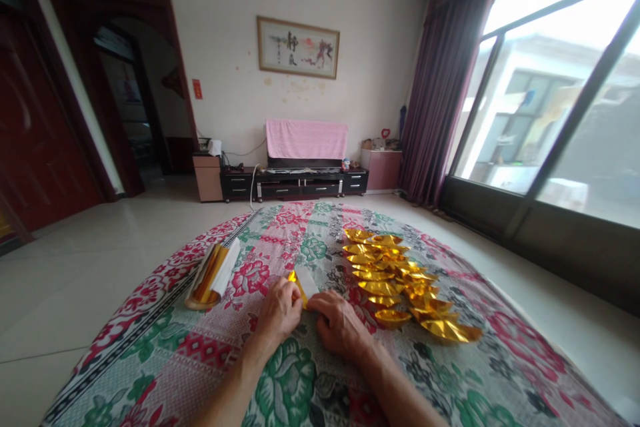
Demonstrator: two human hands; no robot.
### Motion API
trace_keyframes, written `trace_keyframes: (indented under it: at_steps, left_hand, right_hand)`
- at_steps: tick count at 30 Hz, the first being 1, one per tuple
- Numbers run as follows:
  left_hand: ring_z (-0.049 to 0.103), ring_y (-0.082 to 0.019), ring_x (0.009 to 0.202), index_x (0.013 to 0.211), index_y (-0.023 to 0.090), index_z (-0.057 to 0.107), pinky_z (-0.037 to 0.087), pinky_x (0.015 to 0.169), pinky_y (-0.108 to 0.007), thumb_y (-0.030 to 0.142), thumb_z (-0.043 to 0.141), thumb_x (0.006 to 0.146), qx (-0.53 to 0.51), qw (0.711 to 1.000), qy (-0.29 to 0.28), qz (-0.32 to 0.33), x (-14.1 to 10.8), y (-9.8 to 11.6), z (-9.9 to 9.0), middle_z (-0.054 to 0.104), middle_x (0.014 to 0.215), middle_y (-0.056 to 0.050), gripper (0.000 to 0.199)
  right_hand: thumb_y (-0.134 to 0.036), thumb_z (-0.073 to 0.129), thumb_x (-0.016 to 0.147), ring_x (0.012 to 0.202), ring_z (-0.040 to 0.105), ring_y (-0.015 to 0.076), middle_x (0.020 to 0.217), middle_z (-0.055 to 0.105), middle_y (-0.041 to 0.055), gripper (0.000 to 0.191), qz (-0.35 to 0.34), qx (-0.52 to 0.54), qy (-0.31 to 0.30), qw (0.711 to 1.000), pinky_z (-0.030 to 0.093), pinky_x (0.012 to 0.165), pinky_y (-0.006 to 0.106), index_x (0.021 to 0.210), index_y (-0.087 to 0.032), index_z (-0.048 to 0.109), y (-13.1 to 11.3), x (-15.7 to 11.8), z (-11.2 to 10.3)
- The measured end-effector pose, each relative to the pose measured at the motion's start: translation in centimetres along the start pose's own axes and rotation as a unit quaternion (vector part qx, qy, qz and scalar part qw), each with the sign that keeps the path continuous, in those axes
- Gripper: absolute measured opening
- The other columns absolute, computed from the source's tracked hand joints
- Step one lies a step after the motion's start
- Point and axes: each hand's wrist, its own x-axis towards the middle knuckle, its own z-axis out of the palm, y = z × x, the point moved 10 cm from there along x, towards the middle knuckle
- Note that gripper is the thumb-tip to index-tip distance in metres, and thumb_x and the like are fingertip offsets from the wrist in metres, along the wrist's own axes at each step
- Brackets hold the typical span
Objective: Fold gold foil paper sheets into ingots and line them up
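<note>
One gold-and-white sheet (307,281), on patterned cloth (251,277); left hand (279,310), fingers pinched on its near edge; right hand (342,325), fingers closed on its lower corner. Hazard: uneven pull between the hands could skew or tear it.

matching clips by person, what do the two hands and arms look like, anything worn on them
Both hands, left and right, are bare: no gloves, and no rings that I can make out. The forearms are bare too, with no sleeves, watch or bracelet in view. Fine markings are too small to tell.
</note>
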Motion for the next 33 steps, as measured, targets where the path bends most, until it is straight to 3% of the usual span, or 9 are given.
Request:
trace_keyframes:
  at_steps: [5, 13, 20, 33]
  left_hand:
    - [0.052, -0.016, 0.075, 0.069, 0.018, 0.053, 0.042, 0.072, -0.028, 0.009, 0.052, 0.070, -0.005, 1.000, -0.001, -0.004, 0.0, 0.2, -0.3, 0.054, 0.074, -0.003, 0.009]
    - [0.053, -0.015, 0.074, 0.068, 0.017, 0.055, 0.042, 0.071, -0.027, 0.010, 0.055, 0.069, -0.048, 0.998, -0.030, -0.026, 0.3, -0.5, -0.1, 0.054, 0.075, -0.002, 0.006]
    - [0.052, -0.013, 0.072, 0.068, 0.017, 0.057, 0.042, 0.070, -0.025, 0.006, 0.050, 0.069, -0.089, 0.992, -0.076, -0.042, 0.6, -1.0, 0.2, 0.053, 0.074, -0.001, 0.013]
    - [0.058, -0.011, 0.075, 0.070, 0.019, 0.060, 0.046, 0.074, -0.022, 0.002, 0.039, 0.070, -0.160, 0.982, -0.087, -0.042, 0.6, -1.4, -0.7, 0.060, 0.076, 0.000, 0.027]
  right_hand:
    - [-0.006, 0.044, 0.067, 0.090, 0.051, 0.0163, 0.095, 0.059, 0.0045, 0.039, 0.007, -0.022, -0.010, 1.000, 0.038, 0.086, 0.031, 0.097, -0.021, 0.065, 0.2, -0.1, 0.2]
    - [-0.005, 0.046, 0.069, 0.087, 0.049, 0.0159, 0.090, 0.057, 0.0038, 0.039, 0.021, -0.030, -0.005, 0.999, 0.039, 0.083, 0.030, 0.095, -0.024, 0.068, 0.7, 0.0, 0.2]
    - [-0.004, 0.047, 0.068, 0.086, 0.049, 0.0159, 0.089, 0.057, 0.0034, 0.041, 0.023, -0.028, 0.000, 0.999, 0.040, 0.081, 0.029, 0.096, -0.025, 0.069, 0.7, -0.1, 0.1]
    - [-0.004, 0.047, 0.067, 0.086, 0.048, 0.0161, 0.088, 0.056, 0.0032, 0.041, 0.028, -0.024, 0.007, 0.999, 0.041, 0.081, 0.029, 0.095, -0.025, 0.069, 0.7, 0.0, -0.2]
